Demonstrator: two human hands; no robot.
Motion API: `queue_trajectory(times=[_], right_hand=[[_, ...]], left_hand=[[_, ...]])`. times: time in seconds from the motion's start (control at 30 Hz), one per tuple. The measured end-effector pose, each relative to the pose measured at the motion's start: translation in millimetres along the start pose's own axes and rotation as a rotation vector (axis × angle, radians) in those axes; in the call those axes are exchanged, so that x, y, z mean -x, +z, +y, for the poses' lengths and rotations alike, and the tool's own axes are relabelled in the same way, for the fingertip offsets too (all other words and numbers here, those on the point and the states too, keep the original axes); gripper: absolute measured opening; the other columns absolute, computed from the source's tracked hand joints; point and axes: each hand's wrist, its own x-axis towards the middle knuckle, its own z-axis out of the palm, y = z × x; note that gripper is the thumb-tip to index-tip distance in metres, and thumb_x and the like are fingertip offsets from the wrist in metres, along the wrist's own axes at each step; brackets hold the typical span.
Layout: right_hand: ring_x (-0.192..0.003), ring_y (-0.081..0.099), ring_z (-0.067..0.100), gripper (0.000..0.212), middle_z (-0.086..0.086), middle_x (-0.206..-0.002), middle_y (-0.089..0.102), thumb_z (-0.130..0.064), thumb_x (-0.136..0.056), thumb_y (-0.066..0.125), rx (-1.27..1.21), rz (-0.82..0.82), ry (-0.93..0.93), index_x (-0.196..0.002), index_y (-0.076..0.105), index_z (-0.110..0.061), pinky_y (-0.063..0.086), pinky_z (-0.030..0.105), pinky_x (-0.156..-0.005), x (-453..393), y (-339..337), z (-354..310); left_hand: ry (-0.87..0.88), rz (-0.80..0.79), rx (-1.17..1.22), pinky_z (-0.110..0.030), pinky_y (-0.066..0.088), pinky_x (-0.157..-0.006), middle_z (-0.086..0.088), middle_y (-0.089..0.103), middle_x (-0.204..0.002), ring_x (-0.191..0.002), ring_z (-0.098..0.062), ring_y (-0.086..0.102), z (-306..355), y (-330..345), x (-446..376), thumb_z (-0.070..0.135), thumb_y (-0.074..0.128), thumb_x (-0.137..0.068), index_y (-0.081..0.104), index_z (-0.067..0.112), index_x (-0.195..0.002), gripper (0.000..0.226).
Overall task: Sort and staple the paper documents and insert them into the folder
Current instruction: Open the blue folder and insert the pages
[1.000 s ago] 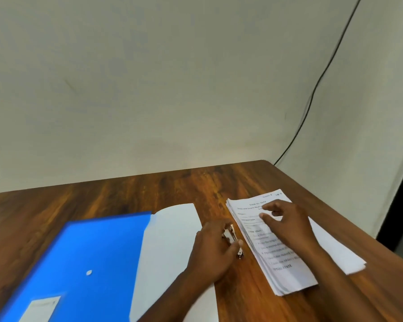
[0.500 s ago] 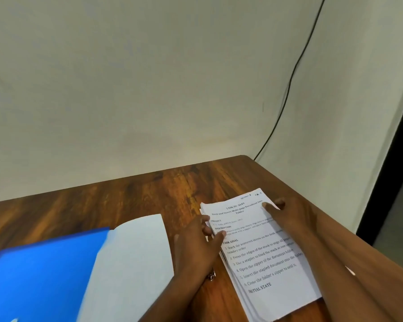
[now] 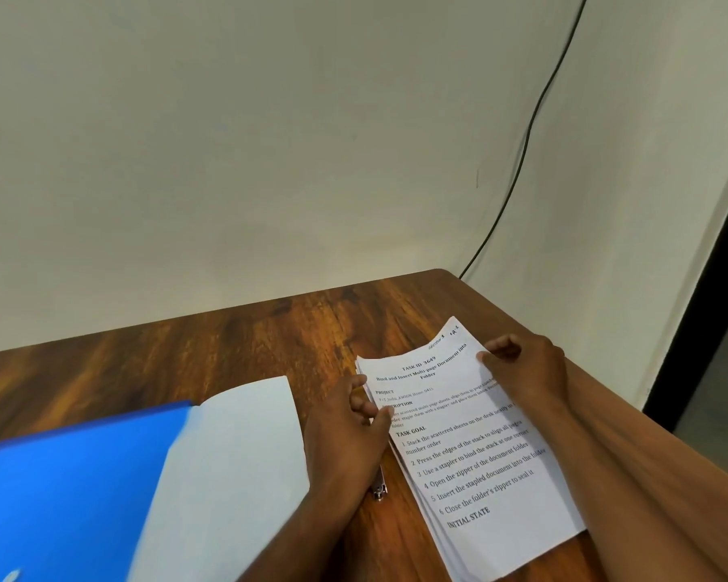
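While both grip it, paper stack [image 3: 471, 447] lies between left hand [image 3: 345, 434] and right hand [image 3: 522, 371].

We see our two forearms bare up to the frame's edge, no sleeves on them; left hand [image 3: 345, 434] and right hand [image 3: 526, 371] bare too.

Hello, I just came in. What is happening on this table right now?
A person is squaring up a stack of printed sheets on a wooden table. The left hand holds the stack's left edge, with a small metal stapler showing beneath it. The right hand grips the right edge near the top, which curls upward. The blue folder lies open to the left, a white sheet on it. No staple is visible yet.
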Motion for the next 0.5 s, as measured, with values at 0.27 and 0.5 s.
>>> queue_trajectory(times=[0.27,0.5], right_hand=[[-0.051,0.051,-0.004,0.035,-0.016,-0.07,0.072,0.021,-0.08,0.069,-0.371,-0.304,-0.086,-0.095,0.081,-0.009,0.043,0.006,-0.057,1.4,-15.5,-9.2],[-0.091,0.071,0.019,0.032,0.004,-0.102,0.08,0.017,-0.081,0.075,-0.443,-0.56,-0.117,-0.097,0.083,-0.009,0.056,0.043,-0.085,3.2,-33.7,-15.9]], left_hand=[[0.036,0.027,-0.004,-0.033,0.061,-0.092,0.018,0.07,-0.121,-0.104,-0.003,0.068,-4.6,3.7,-1.6,0.031,0.087,-0.083,0.059,0.029,-0.139,0.062],[0.158,0.015,-0.138,-0.027,0.05,-0.104,0.014,0.042,-0.152,-0.138,-0.011,0.048,-8.3,8.1,-5.5,0.034,0.085,-0.085,0.039,0.039,-0.153,0.083]])
